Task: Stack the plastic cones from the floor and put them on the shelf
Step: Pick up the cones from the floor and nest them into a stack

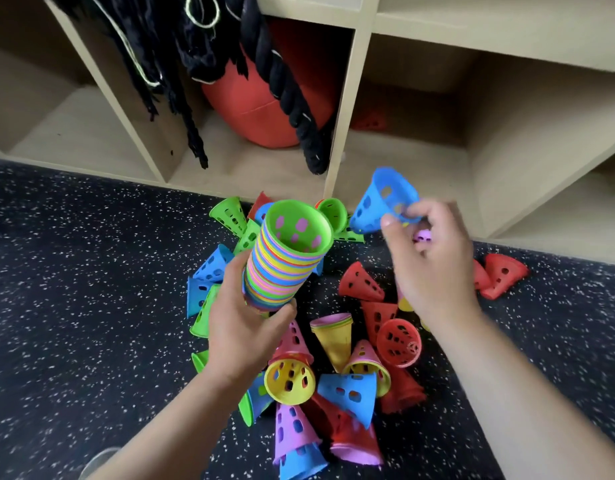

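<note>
My left hand (pixel 245 317) grips a tall stack of nested cones (pixel 281 265) in many colours, its open end up and a green cone on top. My right hand (pixel 432 261) pinches the rim of a single blue cone (pixel 382 202), held in the air to the right of the stack, slightly blurred. Below both hands several loose cones lie on the floor: a yellow one (pixel 290 379), a blue one (pixel 349 393), red ones (pixel 361 282), a purple one (pixel 294 427) and green ones (pixel 229 213). The wooden shelf (pixel 344 109) stands just behind the pile.
The shelf compartment on the right holds one red cone (pixel 370 121) at the back. The middle compartment holds a red ball (pixel 261 109) with thick black ropes (pixel 281 74) hanging in front. The floor (pixel 74 271) is dark and speckled. A shoe tip (pixel 98 460) shows at the bottom left.
</note>
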Available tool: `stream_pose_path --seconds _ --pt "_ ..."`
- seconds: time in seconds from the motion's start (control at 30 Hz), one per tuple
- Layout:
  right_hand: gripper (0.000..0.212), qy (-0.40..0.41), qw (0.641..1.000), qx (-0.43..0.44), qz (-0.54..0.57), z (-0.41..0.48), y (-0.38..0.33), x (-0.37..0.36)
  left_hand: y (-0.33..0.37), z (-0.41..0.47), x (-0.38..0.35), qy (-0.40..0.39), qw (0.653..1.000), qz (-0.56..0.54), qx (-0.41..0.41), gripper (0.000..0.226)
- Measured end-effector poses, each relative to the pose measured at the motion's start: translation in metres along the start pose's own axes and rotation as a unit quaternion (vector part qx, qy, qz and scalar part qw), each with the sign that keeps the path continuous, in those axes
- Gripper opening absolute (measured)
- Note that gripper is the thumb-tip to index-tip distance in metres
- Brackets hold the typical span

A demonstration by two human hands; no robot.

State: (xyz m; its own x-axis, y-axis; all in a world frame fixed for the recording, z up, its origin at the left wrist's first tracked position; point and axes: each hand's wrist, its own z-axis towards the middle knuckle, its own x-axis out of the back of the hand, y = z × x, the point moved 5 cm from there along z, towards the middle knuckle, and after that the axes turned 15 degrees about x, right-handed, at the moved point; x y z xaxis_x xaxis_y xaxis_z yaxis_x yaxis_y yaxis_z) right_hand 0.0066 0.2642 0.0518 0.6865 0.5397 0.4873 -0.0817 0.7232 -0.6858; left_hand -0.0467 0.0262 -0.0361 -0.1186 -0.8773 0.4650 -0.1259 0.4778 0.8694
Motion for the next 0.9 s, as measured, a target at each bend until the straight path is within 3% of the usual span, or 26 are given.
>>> stream_pose_path --seconds 0.1,0.23,0.33,0.4,0.47,0.53,0.63,0.7,0.77,0.83,0.9 --pt "0.023 -0.006 0.995 0.049 0.084 0.013 -0.053 0.012 0.003 -0.007 -0.002 -0.006 1.000 -0.004 -0.007 0.079" --pt "0.043 -0.152 0.974 0.166 -0.010 0.003 -0.082 -0.001 0.010 -0.016 -0.001 -0.010 1.000 -0.021 -0.019 0.076" --pt "0.043 -0.074 0.991 0.084 0.074 0.000 -0.059 0.001 0.013 -0.016 0.002 -0.004 0.999 -0.031 -0.012 0.075" --pt "0.033 -0.057 0.998 0.014 0.012 -0.005 -0.019 -0.008 0.012 -0.013 0.005 0.007 0.999 -0.034 0.000 0.075" --pt "0.040 -0.206 0.968 0.006 -0.143 -0.017 0.022 -0.030 0.009 -0.008 0.008 0.013 0.999 -0.034 0.006 0.077" --pt "0.055 -0.391 0.894 0.035 -0.217 -0.038 0.055 -0.057 0.006 -0.002 0.011 0.013 0.999 -0.032 0.007 0.075" --pt "0.056 -0.499 0.822 0.080 -0.261 -0.050 0.079 -0.081 0.002 0.005 0.014 0.014 0.999 -0.028 0.010 0.076" --pt "0.040 -0.496 0.816 0.111 -0.275 -0.046 0.087 -0.091 0.000 0.009 0.014 0.015 0.999 -0.026 0.011 0.075" --pt "0.027 -0.455 0.839 0.122 -0.272 -0.038 0.087 -0.093 -0.002 0.013 0.013 0.017 0.999 -0.025 0.015 0.075" --pt "0.019 -0.332 0.910 0.115 -0.219 -0.025 0.073 -0.080 -0.003 0.015 0.012 0.020 1.000 -0.017 0.011 0.076" --pt "0.014 -0.124 0.979 0.111 -0.114 -0.009 0.041 -0.051 -0.004 0.016 0.011 0.014 1.000 -0.008 0.006 0.081"
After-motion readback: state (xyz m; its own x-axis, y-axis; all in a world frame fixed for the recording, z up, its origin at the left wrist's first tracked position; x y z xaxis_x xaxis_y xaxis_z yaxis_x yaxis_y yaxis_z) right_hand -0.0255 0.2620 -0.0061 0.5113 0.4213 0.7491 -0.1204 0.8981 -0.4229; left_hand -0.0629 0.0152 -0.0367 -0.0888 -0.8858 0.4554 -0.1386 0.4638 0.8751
